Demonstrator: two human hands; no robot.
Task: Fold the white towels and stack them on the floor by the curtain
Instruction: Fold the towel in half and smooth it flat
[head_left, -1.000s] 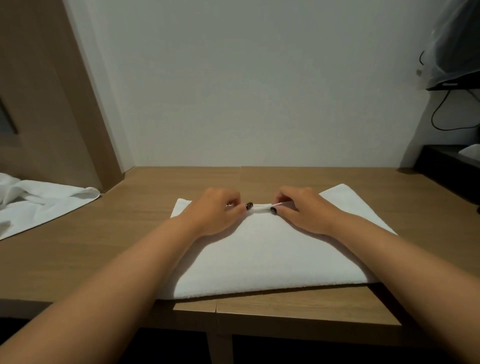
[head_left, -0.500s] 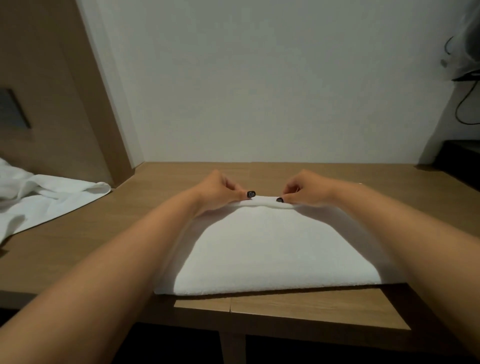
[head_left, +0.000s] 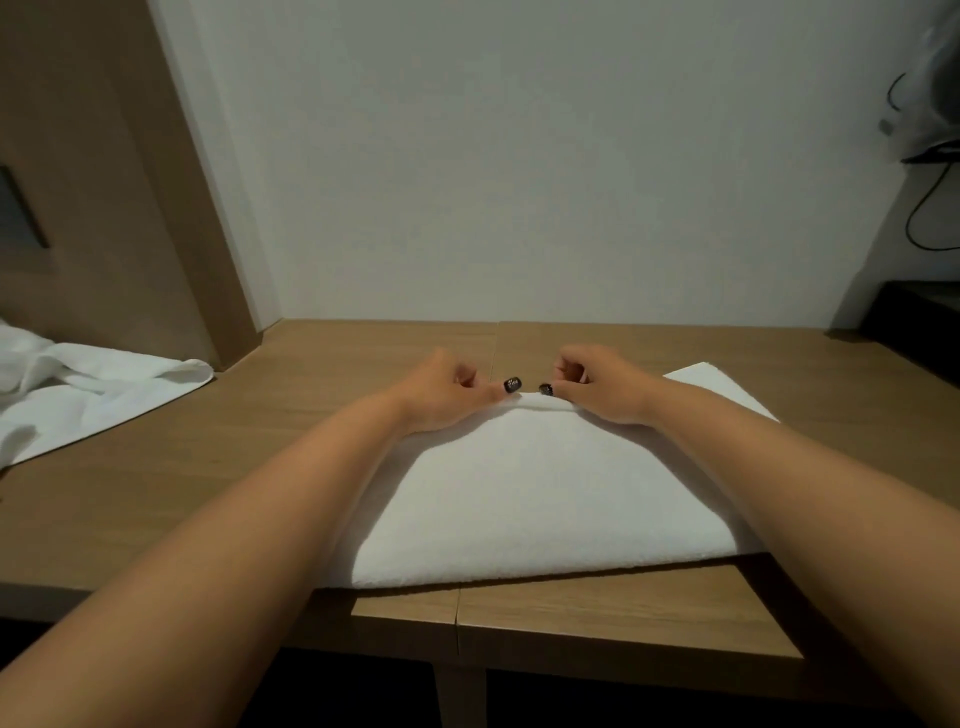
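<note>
Two wooden tabletops butt together in front of us. Folded white terry towel lies flat on them, near edge by the table front. Crumpled white towel sits far left. Our left hand and right hand both pinch the folded towel's far edge, thumbs nearly touching.

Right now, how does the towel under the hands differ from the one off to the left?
The towel under the hands lies flat and folded into a neat shape with straight edges; the left towel is loose and rumpled. The left hand and right hand pinch the folded towel's far edge; nothing touches the left towel. The folded one sits mid-table; the left one runs out of view. Both are white.
</note>
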